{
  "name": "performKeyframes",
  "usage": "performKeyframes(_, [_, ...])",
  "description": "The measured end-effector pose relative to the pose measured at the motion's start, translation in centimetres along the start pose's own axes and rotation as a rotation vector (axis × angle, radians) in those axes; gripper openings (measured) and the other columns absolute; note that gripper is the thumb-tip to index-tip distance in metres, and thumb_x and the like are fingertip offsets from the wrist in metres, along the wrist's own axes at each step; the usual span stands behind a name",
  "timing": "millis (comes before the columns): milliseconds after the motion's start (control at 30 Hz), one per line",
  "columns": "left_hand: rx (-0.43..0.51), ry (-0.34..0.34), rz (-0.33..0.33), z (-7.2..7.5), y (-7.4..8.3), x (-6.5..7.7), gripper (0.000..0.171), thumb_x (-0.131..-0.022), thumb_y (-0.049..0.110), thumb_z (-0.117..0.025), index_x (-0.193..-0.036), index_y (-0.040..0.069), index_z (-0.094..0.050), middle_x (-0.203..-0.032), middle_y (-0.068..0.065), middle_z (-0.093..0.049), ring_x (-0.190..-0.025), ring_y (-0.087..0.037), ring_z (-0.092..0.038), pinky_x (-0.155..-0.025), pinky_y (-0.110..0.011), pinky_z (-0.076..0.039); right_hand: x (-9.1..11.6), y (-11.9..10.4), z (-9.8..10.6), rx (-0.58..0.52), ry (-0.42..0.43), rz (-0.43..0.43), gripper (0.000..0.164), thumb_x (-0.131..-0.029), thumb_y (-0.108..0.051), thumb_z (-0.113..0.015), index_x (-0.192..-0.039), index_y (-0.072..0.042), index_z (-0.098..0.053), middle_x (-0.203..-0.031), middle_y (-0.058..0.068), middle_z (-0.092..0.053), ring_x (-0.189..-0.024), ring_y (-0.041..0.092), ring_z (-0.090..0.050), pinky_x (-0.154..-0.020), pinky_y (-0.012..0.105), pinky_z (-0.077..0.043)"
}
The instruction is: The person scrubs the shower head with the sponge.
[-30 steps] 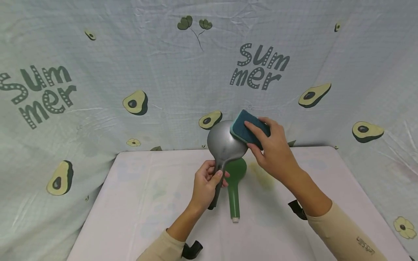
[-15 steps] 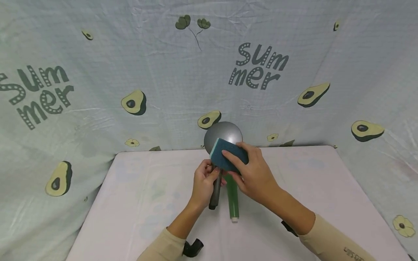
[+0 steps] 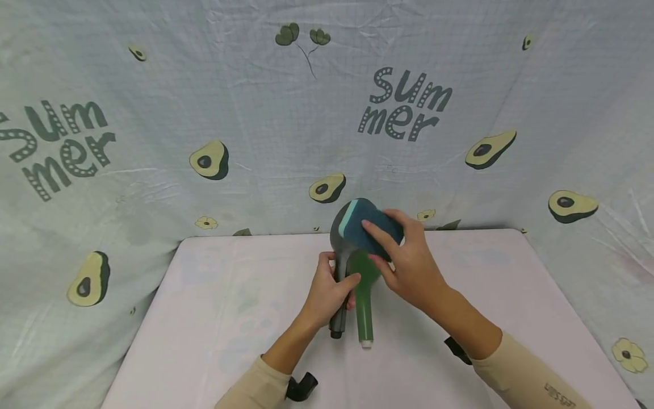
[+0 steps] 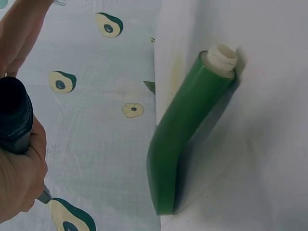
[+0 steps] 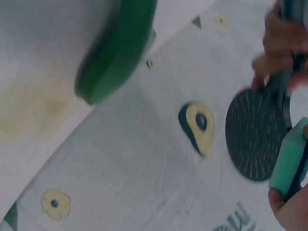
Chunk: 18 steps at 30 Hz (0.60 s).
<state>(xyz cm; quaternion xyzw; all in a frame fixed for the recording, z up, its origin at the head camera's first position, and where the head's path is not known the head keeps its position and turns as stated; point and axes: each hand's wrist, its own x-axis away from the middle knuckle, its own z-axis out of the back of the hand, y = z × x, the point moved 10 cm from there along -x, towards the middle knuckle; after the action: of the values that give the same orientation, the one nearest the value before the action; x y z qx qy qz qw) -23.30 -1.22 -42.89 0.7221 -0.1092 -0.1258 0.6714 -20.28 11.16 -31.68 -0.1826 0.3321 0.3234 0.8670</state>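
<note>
My left hand [image 3: 327, 292] grips the handle of a grey shower head [image 3: 337, 230], head end up, raised above the table. Its round face, dotted with small holes, shows in the right wrist view as a dark disc [image 5: 252, 137]. In my right hand [image 3: 411, 267] is a blue sponge [image 3: 370, 228] with a light teal layer, pinched between thumb and fingers. The sponge covers most of the back of the grey head and seems to lie against it. Behind it, a green shower head [image 3: 364, 312] with a white threaded end [image 4: 222, 57] lies on the table.
A pale cloth covers the table [image 3: 245, 318]. Right behind its far edge rises a curtain [image 3: 245, 113] printed with avocados and lettering. Black straps [image 3: 302, 387] hang at both forearms. A yellowish patch [image 5: 36, 108] marks the cloth near the green shower head.
The sponge first slid from the grey head's right rim down to its neck, then back up and right. The grey shower head has turned in my left hand, whose thumb now reaches further right.
</note>
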Motion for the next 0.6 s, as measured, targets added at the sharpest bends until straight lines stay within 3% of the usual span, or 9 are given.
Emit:
performKeyframes(133, [-0.001,-0.005,-0.025,-0.2,0.3,-0.2,0.050,-0.097,0.000,-0.056,-0.137,0.003,-0.028,-0.077,-0.012,-0.060,-0.044,-0.011,-0.054,-0.047,-0.024,-0.050,1.2,-2.8,-1.3,0.032,-0.031,0.154,0.046,-0.105,-0.028,-0.062,-0.149,-0.017,-0.055,-0.147,0.031,-0.040,-0.129,0.047,-0.046,-0.100,0.059,-0.051])
performKeyframes(233, [-0.013,-0.015,-0.039,-0.2,0.6,-0.2,0.048,-0.099,0.000,-0.055,-0.139,0.003,-0.029,-0.092,-0.015,-0.059,-0.048,-0.010,-0.056,-0.050,-0.024,-0.051,1.4,-3.0,-1.5,0.044,-0.029,0.180,0.041,-0.109,-0.032,-0.052,-0.148,-0.018,-0.055,-0.147,0.029,-0.040,-0.128,0.046,-0.046,-0.100,0.058,-0.052])
performKeyframes(367, [-0.082,0.005,-0.019,0.2,0.5,-0.1,0.039,-0.103,0.012,-0.057,-0.137,0.003,-0.041,-0.103,-0.013,-0.054,-0.060,-0.013,-0.058,-0.058,-0.023,-0.050,0.4,-1.2,-0.1,0.033,0.018,0.111,0.043,-0.108,-0.035,-0.052,-0.148,-0.018,-0.054,-0.148,0.031,-0.040,-0.130,0.048,-0.046,-0.098,0.060,-0.053])
performKeyframes(500, [-0.189,0.027,-0.014,0.8,0.3,0.2,0.037,-0.103,0.020,-0.061,-0.136,0.003,-0.058,-0.105,-0.010,-0.050,-0.080,-0.017,-0.052,-0.069,-0.026,-0.045,-1.0,1.4,1.6,-0.043,0.070,-0.032,0.055,-0.098,-0.023,-0.073,-0.149,-0.016,-0.053,-0.150,0.030,-0.039,-0.133,0.048,-0.043,-0.097,0.062,-0.052])
performKeyframes(600, [-0.247,0.010,-0.046,0.8,0.4,0.3,0.034,-0.103,0.022,-0.063,-0.131,0.002,-0.065,-0.101,-0.010,-0.052,-0.086,-0.017,-0.050,-0.073,-0.027,-0.043,-1.6,2.9,2.2,-0.096,0.078,-0.127,0.067,-0.089,-0.011,-0.081,-0.150,-0.016,-0.053,-0.153,0.028,-0.037,-0.137,0.045,-0.041,-0.097,0.060,-0.052])
